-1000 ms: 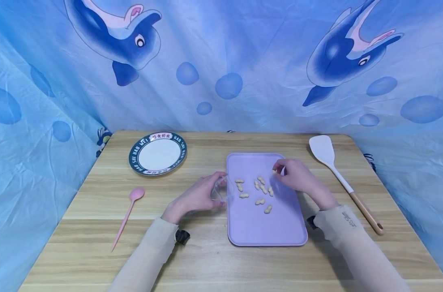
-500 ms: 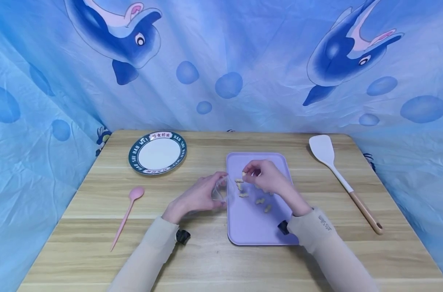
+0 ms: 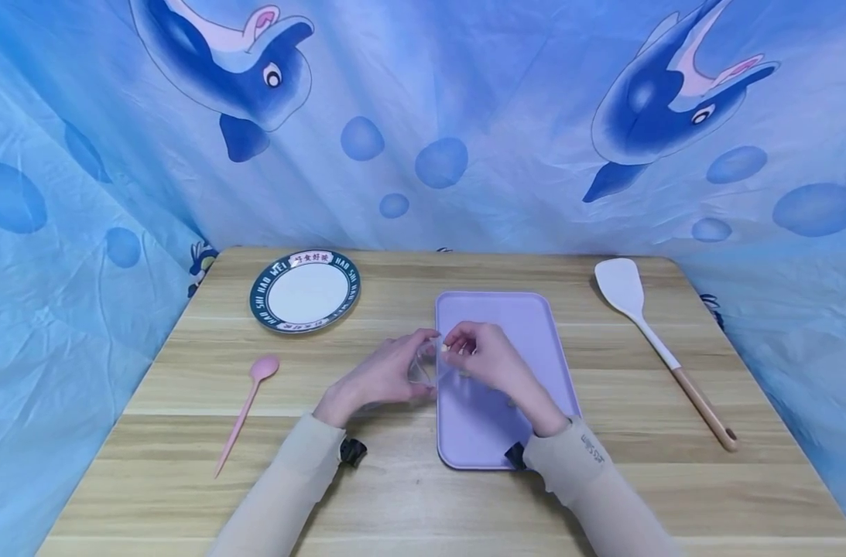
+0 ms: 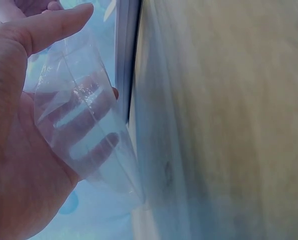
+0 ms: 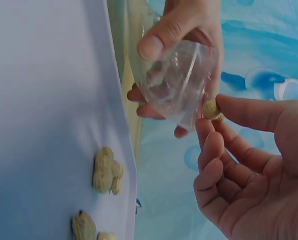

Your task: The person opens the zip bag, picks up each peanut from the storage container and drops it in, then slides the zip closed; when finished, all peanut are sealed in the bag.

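Head view bright; wrist views dimmer; bag (image 4: 87, 117) glints.

Screened-off nook, wider building unclear

Creased blue sheeting (image 3: 388, 85), printed with dolphins (image 3: 286, 89) and bubbles (image 3: 442, 162), hangs behind and on both sides of a wood-grained table (image 3: 395, 510), so the place looks like a set-up corner walled in cloth or plastic. Kitchenware on the tabletop gives it a homely note: a green-rimmed plate (image 3: 307, 294), a pink spoon (image 3: 246, 408), a white spatula (image 3: 662, 348) and a lilac tray (image 3: 464, 441). Whether a home, a studio or something else surrounds it cannot be told
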Demonstrator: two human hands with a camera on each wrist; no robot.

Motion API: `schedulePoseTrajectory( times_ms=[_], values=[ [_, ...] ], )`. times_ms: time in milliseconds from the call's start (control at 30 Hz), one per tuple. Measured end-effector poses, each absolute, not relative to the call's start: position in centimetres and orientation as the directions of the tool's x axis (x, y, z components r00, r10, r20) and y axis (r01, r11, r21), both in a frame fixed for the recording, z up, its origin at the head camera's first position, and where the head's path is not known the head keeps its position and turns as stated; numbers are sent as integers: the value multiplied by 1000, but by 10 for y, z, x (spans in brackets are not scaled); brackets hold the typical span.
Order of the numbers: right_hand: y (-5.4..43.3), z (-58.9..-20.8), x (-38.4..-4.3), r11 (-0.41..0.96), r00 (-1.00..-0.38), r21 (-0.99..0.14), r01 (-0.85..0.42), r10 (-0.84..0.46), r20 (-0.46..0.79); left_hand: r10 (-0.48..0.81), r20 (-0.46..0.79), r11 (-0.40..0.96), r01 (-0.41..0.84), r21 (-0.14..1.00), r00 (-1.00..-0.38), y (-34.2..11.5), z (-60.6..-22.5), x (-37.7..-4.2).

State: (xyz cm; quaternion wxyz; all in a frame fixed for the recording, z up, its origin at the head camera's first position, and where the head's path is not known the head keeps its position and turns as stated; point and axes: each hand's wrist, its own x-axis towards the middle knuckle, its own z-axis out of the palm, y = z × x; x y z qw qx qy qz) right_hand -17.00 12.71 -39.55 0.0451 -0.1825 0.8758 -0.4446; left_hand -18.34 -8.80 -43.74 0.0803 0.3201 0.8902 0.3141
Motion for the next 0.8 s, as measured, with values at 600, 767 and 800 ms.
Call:
schedulePoseTrajectory(
  times_ms=[600, 767, 800],
  values=[
    [118, -396, -160, 664, -932, -666, -340, -334, 142, 612, 66, 607, 521, 600, -788, -88, -439, -184],
    [124, -392, -162, 661, -934, -675, -328, -335, 126, 617, 78, 601, 533, 595, -783, -88, -438, -184],
    [126, -391, -162, 660, -935, -678, -323, -333, 121, 618, 79, 601, 535, 594, -782, -88, -438, -184]
  ],
)
